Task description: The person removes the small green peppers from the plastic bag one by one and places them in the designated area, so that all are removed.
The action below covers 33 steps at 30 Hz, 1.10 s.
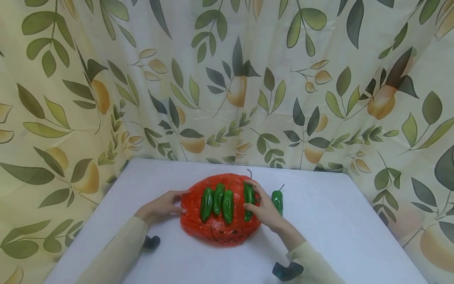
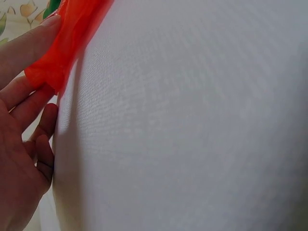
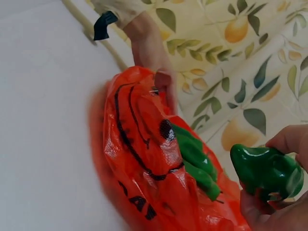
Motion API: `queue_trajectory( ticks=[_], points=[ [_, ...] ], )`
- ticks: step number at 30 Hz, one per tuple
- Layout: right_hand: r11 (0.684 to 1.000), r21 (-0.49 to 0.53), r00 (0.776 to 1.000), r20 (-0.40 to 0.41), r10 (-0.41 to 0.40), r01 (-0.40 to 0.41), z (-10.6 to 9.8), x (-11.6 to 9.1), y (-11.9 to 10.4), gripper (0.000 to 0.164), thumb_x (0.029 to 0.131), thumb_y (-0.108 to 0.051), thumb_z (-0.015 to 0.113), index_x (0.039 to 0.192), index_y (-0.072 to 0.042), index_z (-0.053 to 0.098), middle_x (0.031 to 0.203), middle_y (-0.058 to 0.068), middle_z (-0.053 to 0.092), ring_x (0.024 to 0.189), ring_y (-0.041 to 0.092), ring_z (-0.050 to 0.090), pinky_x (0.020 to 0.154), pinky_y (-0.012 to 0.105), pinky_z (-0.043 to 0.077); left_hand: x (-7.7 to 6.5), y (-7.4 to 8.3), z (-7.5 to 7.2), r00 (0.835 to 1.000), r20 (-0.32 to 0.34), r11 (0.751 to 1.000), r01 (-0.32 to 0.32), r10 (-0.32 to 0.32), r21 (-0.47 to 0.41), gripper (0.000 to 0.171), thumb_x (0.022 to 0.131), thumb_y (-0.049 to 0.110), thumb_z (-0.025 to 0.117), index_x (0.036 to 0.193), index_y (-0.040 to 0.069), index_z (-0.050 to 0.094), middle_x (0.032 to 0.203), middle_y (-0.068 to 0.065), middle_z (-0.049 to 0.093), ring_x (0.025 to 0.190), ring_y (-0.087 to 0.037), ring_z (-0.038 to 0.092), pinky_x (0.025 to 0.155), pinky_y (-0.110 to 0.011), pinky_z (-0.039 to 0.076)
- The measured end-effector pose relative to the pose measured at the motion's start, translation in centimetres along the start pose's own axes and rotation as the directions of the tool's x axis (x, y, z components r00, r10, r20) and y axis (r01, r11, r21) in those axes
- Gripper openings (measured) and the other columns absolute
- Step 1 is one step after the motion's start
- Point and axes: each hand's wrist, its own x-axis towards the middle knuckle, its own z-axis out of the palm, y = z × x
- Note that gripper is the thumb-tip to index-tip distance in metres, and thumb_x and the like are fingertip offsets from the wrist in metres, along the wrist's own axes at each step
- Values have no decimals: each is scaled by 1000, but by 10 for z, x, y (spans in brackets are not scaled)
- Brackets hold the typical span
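Note:
A red plastic bag (image 1: 196, 227) with a black printed face lies flat on the white table. Three glossy green peppers (image 1: 228, 207) rest side by side on top of it. My right hand (image 1: 266, 209) pinches another green pepper (image 3: 257, 168) between thumb and fingers, over the bag's right part. In the right wrist view this pepper appears raised above the bag. At the bag's left edge, my left hand (image 1: 164, 206) pinches the red plastic, thumb on top and fingers underneath, as the left wrist view shows. One more green pepper (image 1: 277, 200) lies on the table, right of the bag.
The white-covered table (image 1: 354, 236) has its far edge against a curtain (image 1: 227, 98) printed with leaves and fruit, which also runs along both sides. A dark strap piece (image 1: 151, 242) shows at the left sleeve and another dark piece (image 1: 287, 271) at the right.

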Motion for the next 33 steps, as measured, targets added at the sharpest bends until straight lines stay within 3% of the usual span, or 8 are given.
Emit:
queue_trajectory(
  ticks=[5,12,23,33],
  points=[
    [1000,-7,1000,-5,-1,1,-8,-4,0,63,94,-5,62,151,-20,41,158,20,37,141,47,43,104,53,54,2,-3,1,1000,-9,1000,22,-22,-17,78,81,19,82,151,27,49,161,-5,41,153,-37,27,124,-66,19],
    [1000,-23,999,-48,-4,3,-23,-12,4,64,95,-2,61,153,-15,35,157,25,35,135,48,49,99,47,58,3,-3,0,1000,3,1000,3,-3,-1,78,81,19,81,151,25,48,161,-6,41,153,-37,28,125,-65,18],
    [998,-59,994,-108,-11,5,-44,-17,13,63,98,-8,61,153,-21,34,150,27,47,130,42,51,95,41,59,0,0,-2,1000,15,1000,-18,17,7,78,83,17,80,153,21,46,162,-9,40,153,-39,27,124,-65,18],
    [1000,-19,994,-105,4,-6,-67,-30,17,64,97,0,55,154,-15,29,157,33,36,141,54,40,104,62,50,2,-2,0,1000,-15,999,25,-25,-31,78,80,18,82,151,28,49,162,-6,41,154,-38,27,124,-66,18]
  ],
)
